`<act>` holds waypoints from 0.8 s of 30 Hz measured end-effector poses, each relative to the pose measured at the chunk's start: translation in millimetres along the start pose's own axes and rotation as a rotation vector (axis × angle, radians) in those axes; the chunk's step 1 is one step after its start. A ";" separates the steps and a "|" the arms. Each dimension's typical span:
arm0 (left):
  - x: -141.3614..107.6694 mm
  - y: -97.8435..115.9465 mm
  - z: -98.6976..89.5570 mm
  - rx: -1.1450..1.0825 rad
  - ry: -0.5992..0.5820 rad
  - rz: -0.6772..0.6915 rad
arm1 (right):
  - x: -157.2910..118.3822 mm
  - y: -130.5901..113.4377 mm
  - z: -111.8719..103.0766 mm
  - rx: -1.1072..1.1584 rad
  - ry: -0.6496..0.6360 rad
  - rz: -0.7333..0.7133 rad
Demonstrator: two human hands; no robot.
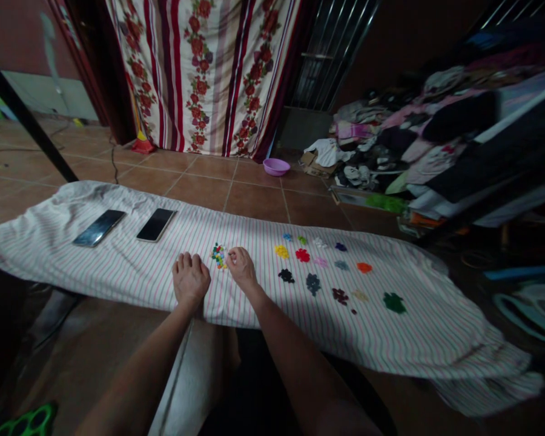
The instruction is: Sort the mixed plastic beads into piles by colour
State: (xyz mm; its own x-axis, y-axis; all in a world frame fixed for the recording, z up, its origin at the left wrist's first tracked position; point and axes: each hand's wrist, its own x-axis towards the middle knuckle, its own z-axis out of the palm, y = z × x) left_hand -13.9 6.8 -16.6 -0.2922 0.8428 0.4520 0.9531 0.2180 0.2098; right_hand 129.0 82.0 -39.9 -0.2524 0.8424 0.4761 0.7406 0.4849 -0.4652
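My right hand (242,267) is at the right edge of a small pile of mixed-colour beads (218,256), thumb and fingertips pinched together. Whatever is between those fingertips is too small to make out. Left of the pile, my left hand (191,280) rests palm down on the striped cloth (254,303), fingers lying forward and holding nothing. To the right, beads lie sorted by colour in small heaps, among them yellow (281,251), red (302,255), black (286,276), dark grey (313,283), brown (340,295), orange (364,267) and dark green (394,303).
Two phones, one at the far left (100,228) and one nearer the hands (156,224), lie on the cloth. Beyond it, a purple basin (277,167) sits on the tiled floor before a floral curtain (200,79). Clothes (390,133) are heaped at right.
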 end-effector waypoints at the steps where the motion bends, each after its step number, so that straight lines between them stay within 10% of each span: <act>1: 0.1 0.3 -0.5 -0.001 0.000 -0.003 | -0.3 -0.1 0.0 -0.013 0.007 0.004; 24: -2.3 -2.0 0.0 0.019 0.023 0.034 | -44.9 2.9 -39.1 0.169 -0.013 0.222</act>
State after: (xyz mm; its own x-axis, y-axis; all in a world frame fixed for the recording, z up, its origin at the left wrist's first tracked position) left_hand -15.1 4.4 -18.1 -0.2615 0.8385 0.4781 0.9637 0.1995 0.1774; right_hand 166.8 36.3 -33.4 -0.1041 0.9348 0.3396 0.6648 0.3194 -0.6753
